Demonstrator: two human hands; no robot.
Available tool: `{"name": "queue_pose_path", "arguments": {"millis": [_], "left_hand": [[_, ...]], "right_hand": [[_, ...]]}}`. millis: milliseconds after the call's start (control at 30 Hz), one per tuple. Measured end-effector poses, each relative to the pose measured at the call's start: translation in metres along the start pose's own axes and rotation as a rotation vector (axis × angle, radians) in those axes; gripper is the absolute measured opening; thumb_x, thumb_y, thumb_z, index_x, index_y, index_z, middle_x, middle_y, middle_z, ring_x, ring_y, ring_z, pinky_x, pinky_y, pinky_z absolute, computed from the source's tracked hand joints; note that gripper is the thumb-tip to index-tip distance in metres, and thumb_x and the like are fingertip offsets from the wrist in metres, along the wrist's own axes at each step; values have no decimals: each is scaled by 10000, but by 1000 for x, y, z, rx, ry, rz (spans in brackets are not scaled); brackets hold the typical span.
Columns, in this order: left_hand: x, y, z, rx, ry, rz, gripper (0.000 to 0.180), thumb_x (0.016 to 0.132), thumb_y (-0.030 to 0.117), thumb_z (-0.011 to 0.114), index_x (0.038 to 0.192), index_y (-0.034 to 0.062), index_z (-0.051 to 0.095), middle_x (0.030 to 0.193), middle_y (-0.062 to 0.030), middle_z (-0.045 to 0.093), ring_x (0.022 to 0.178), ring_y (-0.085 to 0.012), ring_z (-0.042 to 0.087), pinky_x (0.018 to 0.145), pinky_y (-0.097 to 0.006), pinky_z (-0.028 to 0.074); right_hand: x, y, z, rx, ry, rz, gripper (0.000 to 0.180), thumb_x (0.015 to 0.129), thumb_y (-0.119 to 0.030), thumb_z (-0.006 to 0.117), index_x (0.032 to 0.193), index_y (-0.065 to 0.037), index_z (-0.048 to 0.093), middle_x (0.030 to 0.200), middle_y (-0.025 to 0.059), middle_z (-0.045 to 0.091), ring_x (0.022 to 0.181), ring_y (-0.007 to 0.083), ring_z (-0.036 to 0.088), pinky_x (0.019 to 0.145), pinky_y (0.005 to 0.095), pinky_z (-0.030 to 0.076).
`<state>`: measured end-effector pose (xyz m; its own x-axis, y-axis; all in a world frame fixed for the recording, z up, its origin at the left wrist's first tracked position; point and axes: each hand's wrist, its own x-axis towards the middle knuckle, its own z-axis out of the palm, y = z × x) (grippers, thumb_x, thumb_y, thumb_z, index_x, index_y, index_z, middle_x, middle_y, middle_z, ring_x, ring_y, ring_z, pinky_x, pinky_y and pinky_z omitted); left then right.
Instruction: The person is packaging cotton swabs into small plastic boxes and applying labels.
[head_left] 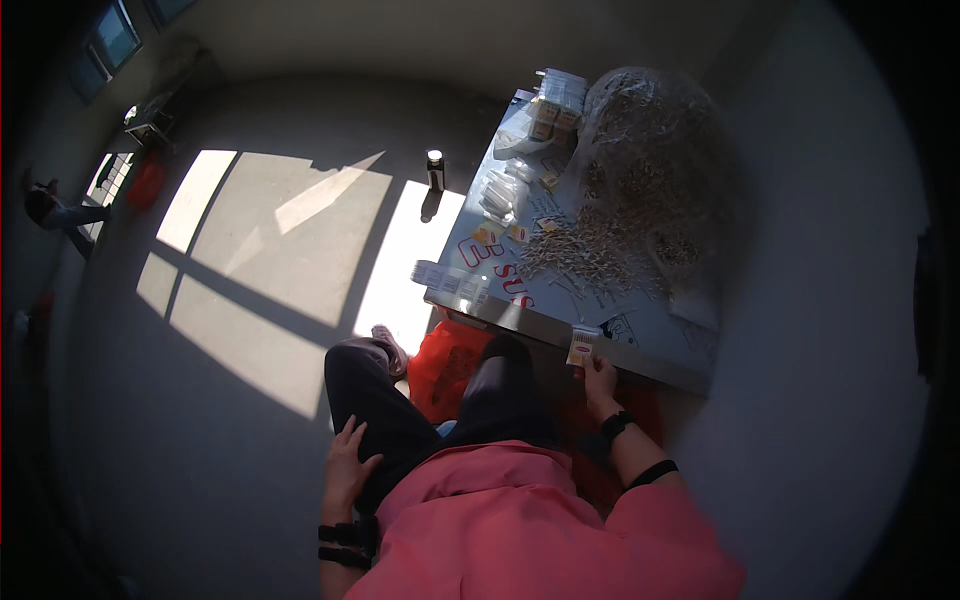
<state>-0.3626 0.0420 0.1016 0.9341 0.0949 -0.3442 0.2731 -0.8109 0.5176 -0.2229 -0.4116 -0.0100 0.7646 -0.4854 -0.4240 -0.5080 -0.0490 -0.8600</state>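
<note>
My right hand (598,382) is closed on a small flat packet (581,345) with a yellow and white front and a row of thin sticks showing at its top. It holds the packet upright at the near edge of the table (655,338). On my thigh rests my left hand (346,468), fingers spread, holding nothing. Beyond the packet lies a loose heap of cotton swabs (585,258), spilling from a large clear plastic bag (645,125). A few similar small packets (488,234) lie left of the heap. Clear plastic sleeves (452,282) overlap the table's near left corner.
White bundles (502,196) and a stack of clear-wrapped packs (563,90) stand toward the table's far end. Red plastic bags (440,372) sit below the near edge by my legs. A dark bottle with a white cap (435,172) stands on the floor. Another person (62,212) is far left.
</note>
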Motion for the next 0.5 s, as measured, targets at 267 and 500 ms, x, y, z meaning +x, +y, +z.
{"name": "queue_pose_path", "arguments": {"millis": [267,500], "left_hand": [[20,-23,20,-29,31,-65,947,617,249,837,1405,111,332,1515,-178,126,1346,-369,271,1088,-419,304],[3,-50,28,-90,74,-56,947,679,358,784,1447,204,253,1518,-177,105,1349,-408,246,1092,-445,301]], "right_hand": [[98,45,-70,-285,390,-72,330,919,-311,540,986,10,574,911,153,609,810,276,612,695,395,485],[154,35,-89,-255,132,-27,458,947,-337,399,1040,63,602,910,200,640,735,276,613,633,364,519]]}}
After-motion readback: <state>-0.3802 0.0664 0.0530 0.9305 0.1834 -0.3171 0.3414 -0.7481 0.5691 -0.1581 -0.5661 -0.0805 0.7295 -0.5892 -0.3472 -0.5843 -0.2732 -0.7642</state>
